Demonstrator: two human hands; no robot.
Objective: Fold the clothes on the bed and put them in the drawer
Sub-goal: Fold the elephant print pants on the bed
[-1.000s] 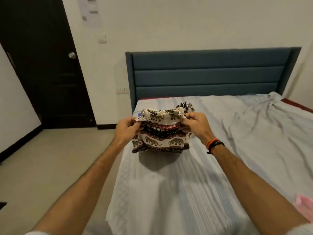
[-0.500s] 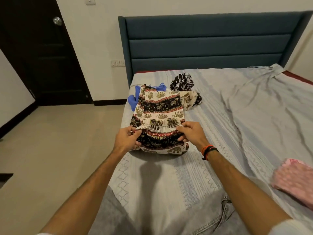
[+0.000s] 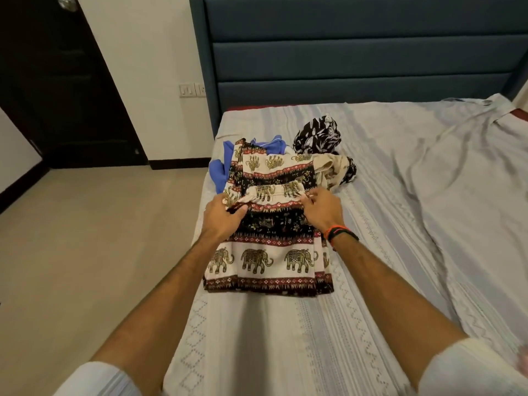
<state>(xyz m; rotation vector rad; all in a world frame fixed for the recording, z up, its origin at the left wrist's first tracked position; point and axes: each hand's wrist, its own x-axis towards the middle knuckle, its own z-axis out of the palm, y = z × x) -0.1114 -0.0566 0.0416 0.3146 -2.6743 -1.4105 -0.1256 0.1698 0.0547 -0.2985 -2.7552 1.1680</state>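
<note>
Fingers (image 3: pixel 228 208) of both hands pinching elephant-print garment (image 3: pixel 265 252)

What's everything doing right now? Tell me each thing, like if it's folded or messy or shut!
elephant-print garment: lying on the bed, waistband folded toward the hem.
left hand: pinching the waistband.
right hand: pinching the waistband.
blue garment: unfolded, partly under the elephant one.
black-and-white garment: crumpled.
beige garment: crumpled.
bedsheet: wrinkled.
door: shut.
</note>
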